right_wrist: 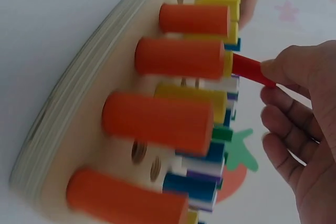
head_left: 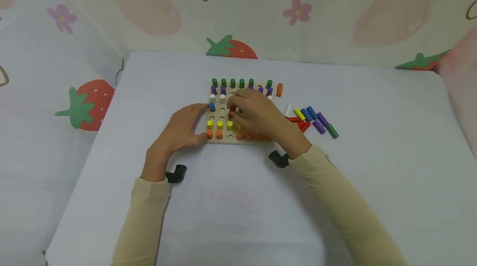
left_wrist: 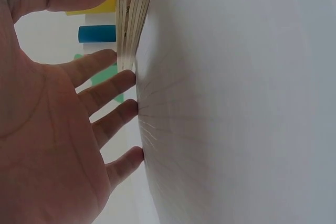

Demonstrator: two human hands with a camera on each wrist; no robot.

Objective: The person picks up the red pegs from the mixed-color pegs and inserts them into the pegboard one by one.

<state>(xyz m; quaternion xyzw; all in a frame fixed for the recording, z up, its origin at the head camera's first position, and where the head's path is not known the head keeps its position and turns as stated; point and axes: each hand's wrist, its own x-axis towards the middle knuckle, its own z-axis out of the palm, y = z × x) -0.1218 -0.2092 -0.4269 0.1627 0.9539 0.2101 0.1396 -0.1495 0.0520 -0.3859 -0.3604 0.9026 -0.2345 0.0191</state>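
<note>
A wooden pegboard (head_left: 238,142) holds rows of green, purple, white, blue, yellow and orange pegs, with some holes bare. My right hand (head_left: 257,110) is over the middle of the board and pinches a red peg (right_wrist: 253,70) between thumb and fingers. In the head view that hand covers part of the board. My left hand (head_left: 182,127) rests at the board's left edge, thumb by an orange peg (head_left: 210,134) and fingertips near a blue peg (head_left: 212,107). In the left wrist view its fingers are spread, with the thumb against the board's side.
Right of the board lies a loose pile of pegs, among them a green peg (head_left: 332,131), a purple peg (head_left: 319,127) and a yellow peg (head_left: 299,113). A single orange peg (head_left: 279,89) lies by the board's upper right corner. White cloth (head_left: 223,199) covers the table.
</note>
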